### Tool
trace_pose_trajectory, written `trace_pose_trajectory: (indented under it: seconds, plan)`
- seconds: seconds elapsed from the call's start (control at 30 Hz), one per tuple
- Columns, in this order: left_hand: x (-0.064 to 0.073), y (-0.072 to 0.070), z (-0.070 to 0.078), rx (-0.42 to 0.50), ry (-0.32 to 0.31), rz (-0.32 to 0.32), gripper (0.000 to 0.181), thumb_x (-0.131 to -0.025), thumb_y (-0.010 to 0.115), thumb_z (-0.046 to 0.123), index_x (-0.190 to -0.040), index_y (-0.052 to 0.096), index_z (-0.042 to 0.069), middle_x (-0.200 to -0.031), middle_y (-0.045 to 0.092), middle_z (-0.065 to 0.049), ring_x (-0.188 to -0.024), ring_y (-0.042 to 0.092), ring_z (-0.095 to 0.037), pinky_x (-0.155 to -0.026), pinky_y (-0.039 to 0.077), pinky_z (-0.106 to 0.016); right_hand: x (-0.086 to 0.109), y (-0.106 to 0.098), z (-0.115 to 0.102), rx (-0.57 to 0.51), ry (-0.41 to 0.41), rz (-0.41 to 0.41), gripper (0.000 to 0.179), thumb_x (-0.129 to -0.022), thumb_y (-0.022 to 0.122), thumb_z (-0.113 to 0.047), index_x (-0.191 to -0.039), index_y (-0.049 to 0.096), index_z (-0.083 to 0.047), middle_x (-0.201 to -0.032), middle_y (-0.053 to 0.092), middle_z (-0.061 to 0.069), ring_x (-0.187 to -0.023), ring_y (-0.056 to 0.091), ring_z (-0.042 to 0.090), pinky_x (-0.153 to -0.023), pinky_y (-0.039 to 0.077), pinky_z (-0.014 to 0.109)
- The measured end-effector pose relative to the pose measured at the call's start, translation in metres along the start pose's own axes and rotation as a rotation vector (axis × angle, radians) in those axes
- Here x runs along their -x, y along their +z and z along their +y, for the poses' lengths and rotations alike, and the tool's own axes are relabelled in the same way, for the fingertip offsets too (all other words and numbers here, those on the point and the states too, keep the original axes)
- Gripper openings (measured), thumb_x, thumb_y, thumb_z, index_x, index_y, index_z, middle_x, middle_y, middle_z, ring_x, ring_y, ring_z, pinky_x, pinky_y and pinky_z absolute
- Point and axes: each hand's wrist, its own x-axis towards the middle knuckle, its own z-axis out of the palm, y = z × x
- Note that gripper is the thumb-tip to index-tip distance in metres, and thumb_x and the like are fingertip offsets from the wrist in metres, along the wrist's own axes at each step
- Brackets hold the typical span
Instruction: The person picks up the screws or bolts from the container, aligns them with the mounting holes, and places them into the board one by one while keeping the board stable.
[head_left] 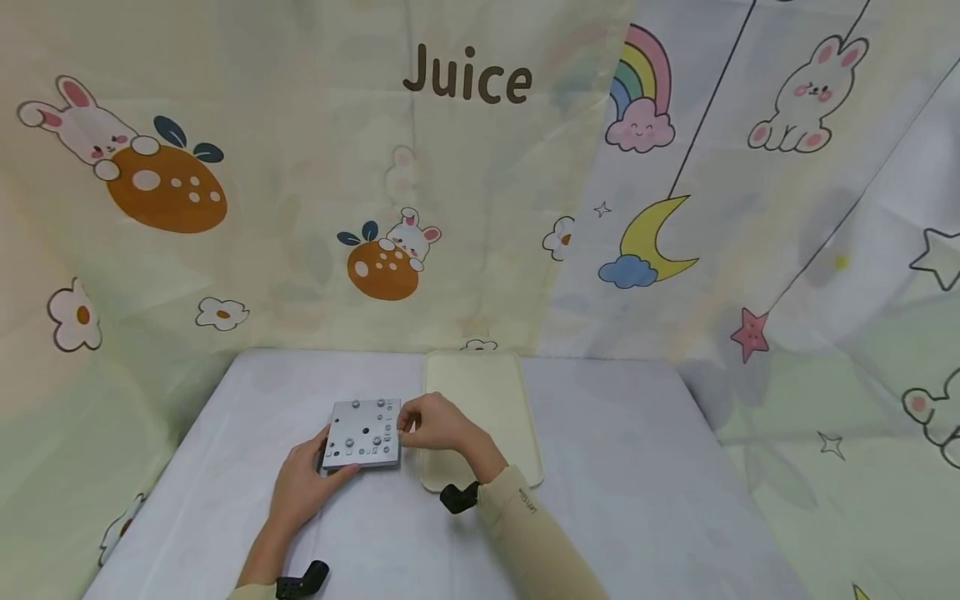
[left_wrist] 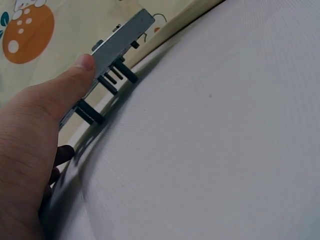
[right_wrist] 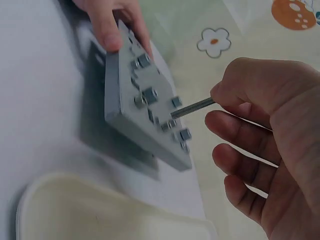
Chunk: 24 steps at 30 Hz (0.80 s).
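Observation:
A grey metal plate (head_left: 351, 423) with holes and several bolts set in it is held by its left and near edges in my left hand (head_left: 300, 482). In the left wrist view, threaded bolt shanks (left_wrist: 125, 71) stick out from its underside, and the plate is raised off the table there. At the plate's right side is my right hand (head_left: 441, 423). Its thumb and forefinger pinch a threaded bolt (right_wrist: 194, 106) in the right wrist view, its free end at the plate's face. Whether that end sits in a hole, I cannot tell. The bolt's other end is hidden by the fingers.
A cream tray (head_left: 487, 383) lies on the white-covered table (head_left: 607, 450), partly beneath my right forearm. Behind the table hangs a printed cloth (head_left: 300, 167). A black wrist camera (head_left: 459, 497) sits at my right wrist, another black camera (head_left: 302, 581) at my left.

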Motion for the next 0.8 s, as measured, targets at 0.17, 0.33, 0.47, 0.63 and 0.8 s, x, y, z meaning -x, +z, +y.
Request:
trace_pose_trajectory:
  seconds: [0.17, 0.33, 0.47, 0.63, 0.8]
  plan:
    - [-0.002, -0.001, -0.001, 0.008, 0.008, -0.004, 0.107, -0.07, 0.07, 0.072, -0.148, 0.039, 0.004, -0.137, 0.053, -0.02, -0.121, 0.046, -0.04, -0.099, 0.037, -0.058, -0.018, 0.01, -0.01, 0.008, -0.033, -0.022, 0.007, -0.08, 0.071, -0.009, -0.08, 0.07, -0.016, -0.071, 0.061, -0.016, -0.066, 0.054, -0.004, -0.058, 0.047, 0.012]
    - [-0.003, 0.0, -0.002, 0.005, 0.013, 0.001, 0.106, -0.071, 0.071, 0.07, -0.148, 0.039, 0.005, -0.136, 0.054, -0.018, -0.121, 0.047, -0.038, -0.097, 0.038, -0.056, -0.035, 0.016, -0.021, 0.019, -0.068, -0.035, 0.006, -0.081, 0.071, -0.011, -0.08, 0.07, -0.017, -0.07, 0.061, -0.016, -0.065, 0.054, -0.005, -0.058, 0.046, 0.01]
    - [-0.004, 0.001, -0.002, 0.015, 0.034, 0.005, 0.104, -0.073, 0.071, 0.069, -0.148, 0.039, 0.005, -0.134, 0.055, -0.018, -0.119, 0.048, -0.038, -0.094, 0.04, -0.056, -0.045, 0.021, -0.028, 0.008, -0.073, -0.039, 0.007, -0.083, 0.071, -0.013, -0.079, 0.07, -0.018, -0.069, 0.061, -0.016, -0.063, 0.053, -0.003, -0.056, 0.046, 0.011]
    - [-0.003, 0.0, -0.002, 0.026, 0.041, 0.004, 0.104, -0.073, 0.071, 0.068, -0.148, 0.039, 0.005, -0.133, 0.056, -0.017, -0.118, 0.049, -0.038, -0.094, 0.041, -0.056, -0.056, 0.031, -0.031, -0.007, -0.044, -0.058, 0.005, -0.084, 0.071, -0.015, -0.08, 0.071, -0.018, -0.069, 0.06, -0.016, -0.062, 0.052, -0.003, -0.056, 0.045, 0.011]
    - [-0.002, 0.001, -0.003, 0.018, 0.033, 0.011, 0.103, -0.073, 0.072, 0.067, -0.147, 0.041, 0.004, -0.133, 0.056, -0.017, -0.118, 0.049, -0.037, -0.094, 0.041, -0.056, -0.061, 0.042, -0.033, -0.035, -0.028, -0.072, 0.007, -0.084, 0.072, -0.013, -0.08, 0.07, -0.018, -0.07, 0.06, -0.015, -0.064, 0.054, -0.003, -0.055, 0.046, 0.011]
